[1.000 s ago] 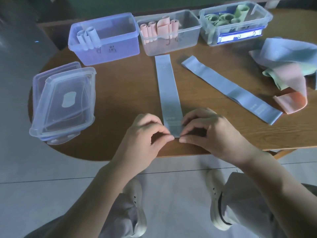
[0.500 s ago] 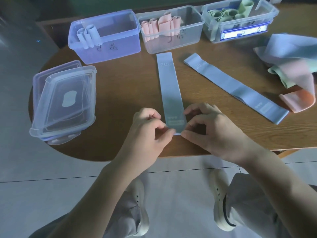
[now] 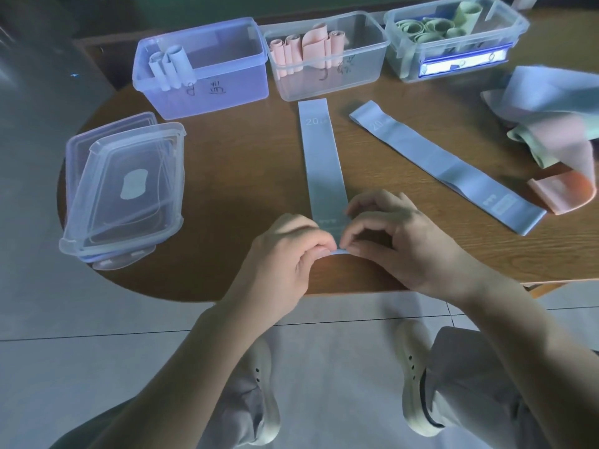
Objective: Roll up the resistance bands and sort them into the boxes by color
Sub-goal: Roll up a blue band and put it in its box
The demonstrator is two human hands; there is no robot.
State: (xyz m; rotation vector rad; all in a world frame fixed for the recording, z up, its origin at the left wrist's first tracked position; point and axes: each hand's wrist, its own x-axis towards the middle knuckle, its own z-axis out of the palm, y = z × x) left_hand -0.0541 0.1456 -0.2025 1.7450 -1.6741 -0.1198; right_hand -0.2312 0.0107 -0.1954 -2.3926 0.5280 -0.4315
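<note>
A blue band is laid flat on the wooden tabletop, running from the near edge straight toward the far side, where its far end stops just short of the middle box. Its near end is pinched between the curled fingers and thumbs of both hands: the left hand on the left corner, the right hand on the right corner, with the fingertips nearly meeting over the lifted edge.

A second blue band is spread flat to the right, lying at a slant and apart from the first. At the far right a loose heap of bands in blue, pink and green is seen, with one pink loop at its near edge.

Three open boxes are lined up along the far side. The blue box on the left holds a few rolled blue bands, the clear middle box holds rolled pink bands, and the right box holds rolled green bands. On the left of the tabletop a stack of clear lids is set, overhanging the edge.
</note>
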